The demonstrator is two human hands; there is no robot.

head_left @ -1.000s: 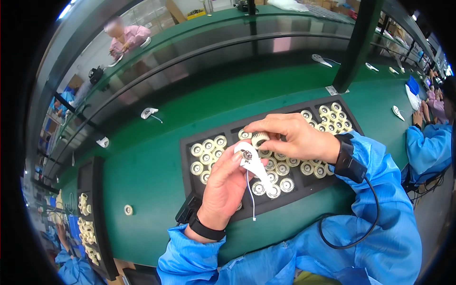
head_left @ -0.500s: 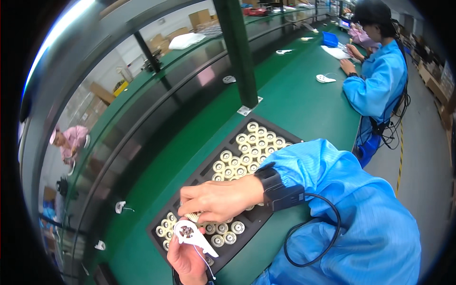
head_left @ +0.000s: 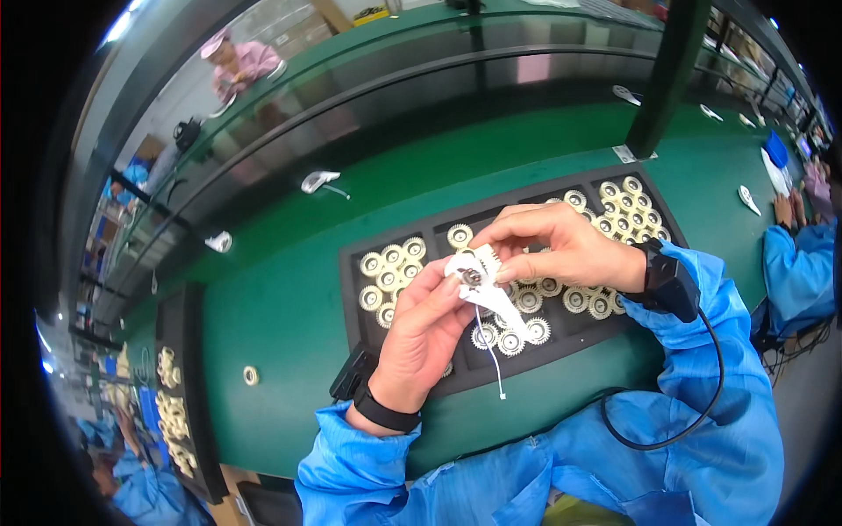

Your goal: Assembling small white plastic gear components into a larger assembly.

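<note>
My left hand (head_left: 419,329) pinches a white plastic housing (head_left: 502,305), teardrop-shaped, with a narrow tail and a thin white cable hanging from it. Its round end shows a dark metal part inside. My right hand (head_left: 570,250) grips a cream toothed gear (head_left: 488,258) between thumb and fingers, held against the housing's round end. Whether the gear is seated there I cannot tell; fingers hide part of it. Both hands are over a black compartment tray (head_left: 349,294) holding many cream gears (head_left: 387,280) with metal centres.
A second black tray (head_left: 207,412) with gears stands at the left, and a single gear (head_left: 251,375) lies between the trays. Other white housings (head_left: 319,181) lie beyond on the green surface. A green post (head_left: 668,83) rises at the back right. A co-worker's blue sleeve (head_left: 800,272) is far right.
The view has swung left, bringing the second tray in. My right hand has brought the gear up from low over the tray to the housing, which my left hand still holds.
</note>
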